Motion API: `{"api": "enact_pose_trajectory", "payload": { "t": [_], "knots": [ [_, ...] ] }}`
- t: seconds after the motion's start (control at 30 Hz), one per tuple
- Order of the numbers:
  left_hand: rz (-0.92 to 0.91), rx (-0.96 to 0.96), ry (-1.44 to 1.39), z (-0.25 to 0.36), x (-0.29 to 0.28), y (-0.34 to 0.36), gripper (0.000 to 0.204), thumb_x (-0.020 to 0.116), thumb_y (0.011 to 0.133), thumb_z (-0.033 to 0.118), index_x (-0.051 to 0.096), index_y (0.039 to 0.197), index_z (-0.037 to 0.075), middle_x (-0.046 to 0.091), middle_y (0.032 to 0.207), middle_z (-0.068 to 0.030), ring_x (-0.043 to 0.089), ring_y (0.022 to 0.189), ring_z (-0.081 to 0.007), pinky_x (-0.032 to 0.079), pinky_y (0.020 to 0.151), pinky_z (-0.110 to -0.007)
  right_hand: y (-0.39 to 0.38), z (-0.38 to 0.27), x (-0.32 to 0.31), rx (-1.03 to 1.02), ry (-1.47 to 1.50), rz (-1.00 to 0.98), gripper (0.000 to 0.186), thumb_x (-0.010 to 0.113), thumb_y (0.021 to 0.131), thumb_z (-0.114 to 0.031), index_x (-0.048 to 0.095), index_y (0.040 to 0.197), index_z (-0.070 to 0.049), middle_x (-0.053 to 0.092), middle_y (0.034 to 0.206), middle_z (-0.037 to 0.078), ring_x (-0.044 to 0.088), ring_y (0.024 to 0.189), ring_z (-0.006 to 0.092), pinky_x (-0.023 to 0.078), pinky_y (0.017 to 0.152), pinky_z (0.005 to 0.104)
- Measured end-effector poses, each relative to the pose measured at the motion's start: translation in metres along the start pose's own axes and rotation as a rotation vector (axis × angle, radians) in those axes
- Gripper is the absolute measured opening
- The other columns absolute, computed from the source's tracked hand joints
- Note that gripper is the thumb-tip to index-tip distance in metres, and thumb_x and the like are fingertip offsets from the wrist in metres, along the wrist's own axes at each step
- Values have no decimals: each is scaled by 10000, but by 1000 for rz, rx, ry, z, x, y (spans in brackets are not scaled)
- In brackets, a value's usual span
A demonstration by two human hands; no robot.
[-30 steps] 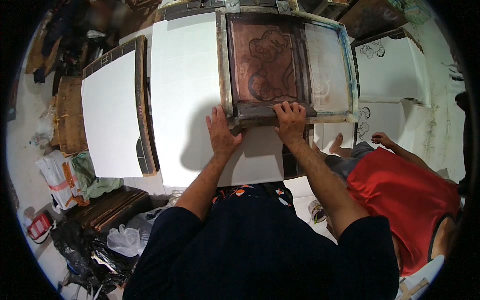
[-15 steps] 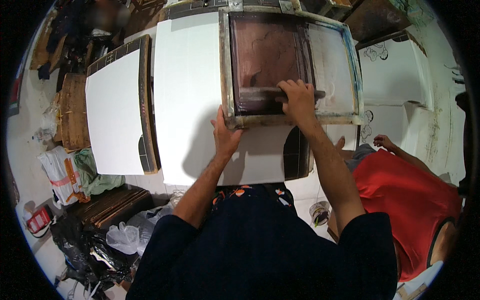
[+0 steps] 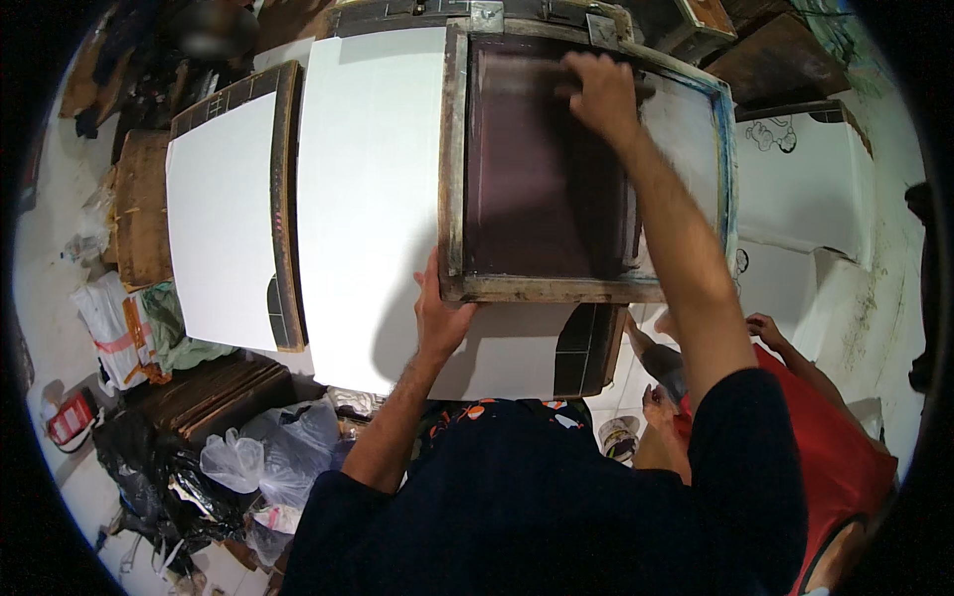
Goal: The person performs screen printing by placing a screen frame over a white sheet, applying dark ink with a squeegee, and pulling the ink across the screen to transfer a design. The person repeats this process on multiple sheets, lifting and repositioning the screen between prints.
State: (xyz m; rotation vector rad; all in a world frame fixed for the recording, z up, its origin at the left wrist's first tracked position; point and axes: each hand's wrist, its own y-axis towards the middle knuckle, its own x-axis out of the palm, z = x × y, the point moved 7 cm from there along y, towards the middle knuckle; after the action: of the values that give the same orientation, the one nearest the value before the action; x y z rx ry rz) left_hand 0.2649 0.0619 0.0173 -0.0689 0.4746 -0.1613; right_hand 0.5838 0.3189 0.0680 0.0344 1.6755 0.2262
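My right hand [image 3: 604, 94] gripped the brown squeegee [image 3: 522, 64] at twelve o'clock, left hand [image 3: 440, 318] half-open against the wooden frame [image 3: 556, 289]; inking seemingly needed pressure

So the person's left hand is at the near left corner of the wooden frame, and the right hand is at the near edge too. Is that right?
Not quite: the head view shows the right hand toward the far edge of the wooden frame, not at the near one. The left hand is indeed at the near left corner.
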Motion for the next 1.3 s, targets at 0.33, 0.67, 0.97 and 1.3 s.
{"api": "enact_pose_trajectory", "payload": {
  "t": [0.33, 0.67, 0.97, 1.3],
  "knots": [
    [27, 45, -2, -4, -1, -3, 1068, 901, 768, 142, 260, 1611, 5, 669, 1337, -193, 631, 1278, -321, 119, 1282, -532, -68, -31, -12, 117, 26, 23, 542, 831, 685, -121, 663, 1199, -159, 665, 1128, 61, 613, 1085, 308, 460, 896, 493],
    [31, 49, -209, 71, -29, 6, 1122, 863, 756, 15, 166, 1635, -16, 648, 1335, -251, 650, 1245, -316, 515, 1065, -446, -276, -140, -113, 109, 116, 144, 535, 880, 681, -233, 683, 1172, -156, 669, 1160, 52, 591, 1151, 266, 398, 1018, 463],
    [76, 587, -547, 170, -165, 121, 818, 784, 948, 179, 318, 1597, 1, 722, 1255, -203, 714, 867, -158, 578, 764, -283, -125, -109, -346, -73, -202, 739, 578, 847, 731, -627, 749, 931, -93, 717, 865, 92, 693, 818, 293, 512, 733, 410],
    [-6, -773, 877, -368, -332, -35, 737, 730, 917, 478, 427, 1580, 371, 298, 1677, -184, 347, 1488, -457, 446, 1075, -645, -25, -95, -434, 224, 8, 464, 667, 745, 806, -690, 745, 850, -24, 693, 737, 134, 655, 706, 238, 482, 678, 406]
  ]
}}
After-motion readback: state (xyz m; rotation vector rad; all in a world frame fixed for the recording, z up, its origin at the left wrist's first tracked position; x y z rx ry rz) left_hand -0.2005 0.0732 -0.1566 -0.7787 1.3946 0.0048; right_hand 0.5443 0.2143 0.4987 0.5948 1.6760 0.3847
